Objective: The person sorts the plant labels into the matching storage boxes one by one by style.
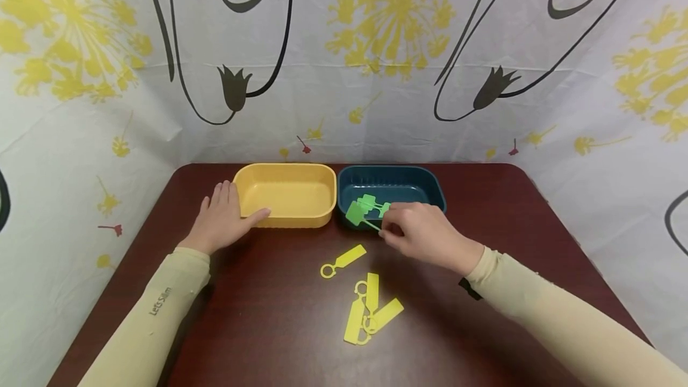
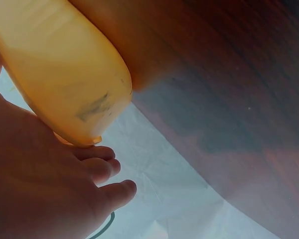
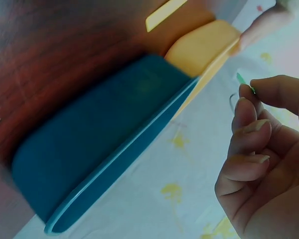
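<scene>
My right hand (image 1: 424, 235) pinches the thin stem of a green plastic tag (image 1: 355, 213) between thumb and forefinger. The tag's flat square head overlaps the front rim of the dark blue bin (image 1: 430, 190). Behind it more green tag pieces (image 1: 368, 202) show, partly covered by the hand. In the right wrist view only a sliver of the green tag (image 3: 240, 78) shows at the fingertips. My left hand (image 1: 220, 220) rests at the near left corner of the yellow bin (image 1: 290, 221), fingers straight along its side and thumb spread along its front rim.
In front of the bins, a single yellow ring-ended tag (image 1: 350, 256) lies on the dark red table (image 1: 269, 327). Nearer, several more yellow tags (image 1: 353, 320) overlap in a pile. The bins stand side by side, and a patterned cloth (image 1: 333, 100) hangs behind the table.
</scene>
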Action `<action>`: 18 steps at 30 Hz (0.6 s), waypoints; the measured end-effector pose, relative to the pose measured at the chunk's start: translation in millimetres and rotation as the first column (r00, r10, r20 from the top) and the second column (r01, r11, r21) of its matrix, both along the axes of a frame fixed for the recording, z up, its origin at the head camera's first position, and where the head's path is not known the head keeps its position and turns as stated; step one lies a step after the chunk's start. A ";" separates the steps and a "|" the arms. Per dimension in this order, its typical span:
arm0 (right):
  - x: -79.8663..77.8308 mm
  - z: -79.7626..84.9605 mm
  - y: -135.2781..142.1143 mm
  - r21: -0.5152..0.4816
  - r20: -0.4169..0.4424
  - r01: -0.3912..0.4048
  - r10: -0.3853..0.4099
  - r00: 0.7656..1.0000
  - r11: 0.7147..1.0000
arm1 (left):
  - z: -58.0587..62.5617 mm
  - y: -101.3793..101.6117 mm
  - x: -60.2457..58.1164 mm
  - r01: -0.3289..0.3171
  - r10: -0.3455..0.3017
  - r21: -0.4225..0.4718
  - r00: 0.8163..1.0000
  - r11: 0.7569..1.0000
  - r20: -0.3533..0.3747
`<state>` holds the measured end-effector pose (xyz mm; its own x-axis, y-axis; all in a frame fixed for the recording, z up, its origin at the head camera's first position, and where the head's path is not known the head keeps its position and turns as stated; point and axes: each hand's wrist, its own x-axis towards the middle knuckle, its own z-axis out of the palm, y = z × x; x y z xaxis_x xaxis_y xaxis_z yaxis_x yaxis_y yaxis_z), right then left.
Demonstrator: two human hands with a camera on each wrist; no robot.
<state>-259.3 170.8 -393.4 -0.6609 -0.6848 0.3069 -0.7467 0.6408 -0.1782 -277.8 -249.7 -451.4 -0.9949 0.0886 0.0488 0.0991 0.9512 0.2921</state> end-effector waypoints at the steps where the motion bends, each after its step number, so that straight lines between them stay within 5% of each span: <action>1: -3.2 0.6 1.6 -0.005 0.002 0.006 -0.006 1.000 1.000 | -0.2 -0.2 -0.1 0.000 0.000 0.001 1.000 1.000 0.002; 18: -57.9 -6.7 22.5 -0.001 0.053 0.127 -0.127 0.991 0.992 | -2.5 -2.1 -1.7 -0.010 0.009 0.014 1.000 1.000 0.028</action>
<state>-317.2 193.3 -400.1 -0.7577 -0.5930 0.2725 -0.6490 0.7289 -0.2182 -279.5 -251.8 -454.0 -0.9967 0.0785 0.0221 0.0815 0.9479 0.3080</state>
